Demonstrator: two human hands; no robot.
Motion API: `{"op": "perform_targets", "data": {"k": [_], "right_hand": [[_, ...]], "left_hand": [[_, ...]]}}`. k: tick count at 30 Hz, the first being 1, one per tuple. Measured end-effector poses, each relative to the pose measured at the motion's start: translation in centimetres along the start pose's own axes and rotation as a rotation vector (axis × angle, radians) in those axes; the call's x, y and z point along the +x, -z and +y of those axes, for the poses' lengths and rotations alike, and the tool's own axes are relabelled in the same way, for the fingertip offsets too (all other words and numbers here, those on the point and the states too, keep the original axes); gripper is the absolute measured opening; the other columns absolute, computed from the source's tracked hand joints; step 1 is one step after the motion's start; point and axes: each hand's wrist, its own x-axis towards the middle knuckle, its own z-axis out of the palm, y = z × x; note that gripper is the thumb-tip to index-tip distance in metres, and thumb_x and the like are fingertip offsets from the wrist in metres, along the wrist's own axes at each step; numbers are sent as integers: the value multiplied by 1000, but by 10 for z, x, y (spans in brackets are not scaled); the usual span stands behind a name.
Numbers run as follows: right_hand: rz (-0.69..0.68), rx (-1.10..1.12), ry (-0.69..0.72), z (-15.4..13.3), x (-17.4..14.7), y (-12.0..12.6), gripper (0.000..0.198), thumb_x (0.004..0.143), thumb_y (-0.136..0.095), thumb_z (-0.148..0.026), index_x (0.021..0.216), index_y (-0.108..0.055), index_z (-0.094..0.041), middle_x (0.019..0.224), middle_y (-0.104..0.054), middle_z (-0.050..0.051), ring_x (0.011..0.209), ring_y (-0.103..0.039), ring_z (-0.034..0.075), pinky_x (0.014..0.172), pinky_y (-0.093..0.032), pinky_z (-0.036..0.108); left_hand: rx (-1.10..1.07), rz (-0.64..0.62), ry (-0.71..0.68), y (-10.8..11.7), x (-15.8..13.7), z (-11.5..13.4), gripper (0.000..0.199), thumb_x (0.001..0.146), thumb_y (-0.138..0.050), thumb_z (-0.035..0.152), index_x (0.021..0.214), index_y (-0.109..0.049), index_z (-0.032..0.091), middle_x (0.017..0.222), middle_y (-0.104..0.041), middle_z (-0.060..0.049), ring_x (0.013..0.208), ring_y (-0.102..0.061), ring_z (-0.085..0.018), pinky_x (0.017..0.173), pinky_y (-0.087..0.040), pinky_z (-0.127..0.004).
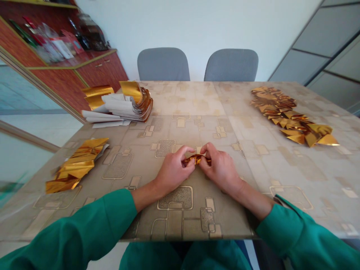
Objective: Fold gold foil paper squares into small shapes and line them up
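So we've got both hands working one small piece of gold foil (197, 159), right in front of us over the near half of the table (202, 129), roughly in the middle. Our left hand (174, 165) has its thumb and index finger pinched on the left end of the piece, and our right hand (222, 168) has thumb and index pinched on the other end, so a crinkly shiny bit shows between the two. The other fingers on both hands look curled in, though we can't really tell how they sit underneath. Not sure about the exact shape of the foil either, since our fingertips cover the ends. Off to our left, near the table's edge, there's a spread of gold sheets (77, 165) lying overlapped, and beyond that a thick stack of paper (120, 107), curled over, with grey-white sides and gold sides both showing. Way over on the right, well apart from our hands, a long heap of folded gold pieces (289, 116) runs at a slant, all pointy bits. Across the table we've got two grey chairs (163, 64) against a pale wall (197, 22), plus a reddish wooden cabinet (98, 71) in the far left corner with bottles on it.
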Motion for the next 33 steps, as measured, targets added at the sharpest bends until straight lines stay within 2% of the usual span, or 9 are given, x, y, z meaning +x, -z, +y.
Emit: {"op": "perform_targets", "data": {"k": [5, 9, 12, 16, 20, 23, 29, 33], "right_hand": [[52, 145, -4, 13, 6, 9, 9, 87, -47, -24, 95, -51, -23, 66, -61, -3, 54, -51, 14, 53, -28, 25], [90, 269, -62, 37, 19, 17, 9, 87, -48, -27, 93, -52, -22, 69, -63, -2, 58, -53, 14, 55, -34, 26], [191, 327, -87, 62, 32, 27, 9, 83, -52, -29, 90, -53, -22, 74, -65, 0, 65, -58, 15, 61, -39, 27], [299, 230, -191, 99, 44, 47, 7, 79, -53, -23, 84, -56, -21, 76, -67, 2, 65, -58, 16, 62, -40, 28], [372, 64, -287, 134, 45, 68, 8, 77, -52, -18, 80, -59, -21, 82, -70, 4, 74, -62, 20, 68, -43, 31], [391, -32, -285, 152, 45, 76, 8, 77, -53, -20, 79, -60, -21, 84, -70, 5, 75, -62, 21, 68, -44, 32], [351, -95, -205, 169, 62, 75, 10, 79, -53, -25, 79, -63, -22, 88, -70, 7, 79, -61, 22, 73, -45, 34], [434, -290, -238, 186, 78, 79, 12, 77, -57, -27, 79, -68, -22, 86, -68, 10, 85, -60, 26, 76, -44, 37]], "left_hand": [[-93, -21, 42, 3, -2, 3, 40, 85, -57, 29, 123, -56, 17, 56, -58, 8, 41, -55, -9, 42, -40, -17], [-133, -35, 50, 5, -2, 0, 39, 88, -55, 31, 124, -55, 17, 62, -60, 6, 41, -56, -8, 41, -41, -16], [-144, -44, 42, 5, -3, -2, 36, 89, -53, 29, 122, -55, 16, 64, -61, 5, 42, -57, -8, 41, -43, -16], [-158, -53, 34, 5, -3, -4, 35, 89, -52, 28, 122, -54, 15, 64, -62, 5, 42, -57, -8, 42, -46, -17], [-170, -56, 24, 5, -2, -5, 34, 89, -51, 27, 121, -55, 15, 65, -62, 4, 42, -57, -8, 42, -46, -16], [-171, -60, 22, 4, -2, -6, 33, 89, -50, 25, 119, -56, 15, 65, -62, 4, 42, -56, -7, 41, -45, -16], [-159, -68, 7, 5, -2, -8, 33, 87, -49, 21, 118, -57, 16, 65, -62, 5, 43, -57, -7, 43, -43, -15], [-157, -73, 9, 6, -3, -7, 32, 87, -49, 21, 117, -58, 16, 65, -62, 5, 43, -57, -6, 42, -40, -14]]}}
